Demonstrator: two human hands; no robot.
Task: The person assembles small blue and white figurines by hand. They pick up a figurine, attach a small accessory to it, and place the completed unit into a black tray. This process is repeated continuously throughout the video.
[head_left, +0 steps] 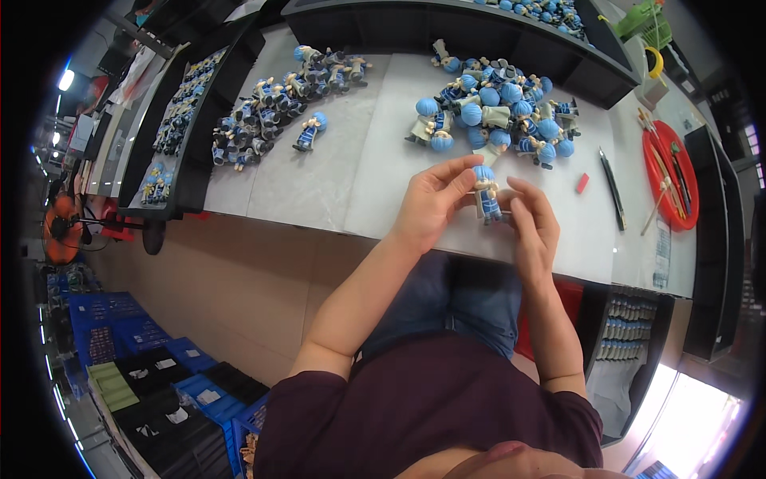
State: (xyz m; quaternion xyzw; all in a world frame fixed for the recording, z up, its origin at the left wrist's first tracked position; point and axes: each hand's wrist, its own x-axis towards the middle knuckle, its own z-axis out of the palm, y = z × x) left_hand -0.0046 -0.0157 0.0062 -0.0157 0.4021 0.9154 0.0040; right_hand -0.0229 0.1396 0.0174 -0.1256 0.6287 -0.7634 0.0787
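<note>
A small figurine [486, 198] with a blue ribbed head and a blue and white body stands upright between my hands, over the front of the white table. My left hand [435, 199] pinches it near the head, thumb and fingers closed around that end. Beside its lower body, my right hand [535, 223] has curved, parted fingers; the fingertips are close to the figurine, and whether they touch it is hard to see. Beyond my hands lies a heap of similar blue-headed figurines [511, 116].
Another figurine group [263, 112] lies left, with a lone figurine [309, 132] nearby. Black trays [455, 40] border the table's back; a filled black tray [191, 152] stands left. At right are a red eraser-like block [582, 184], a black pen-like tool [612, 189] and a red dish [692, 188] holding brushes.
</note>
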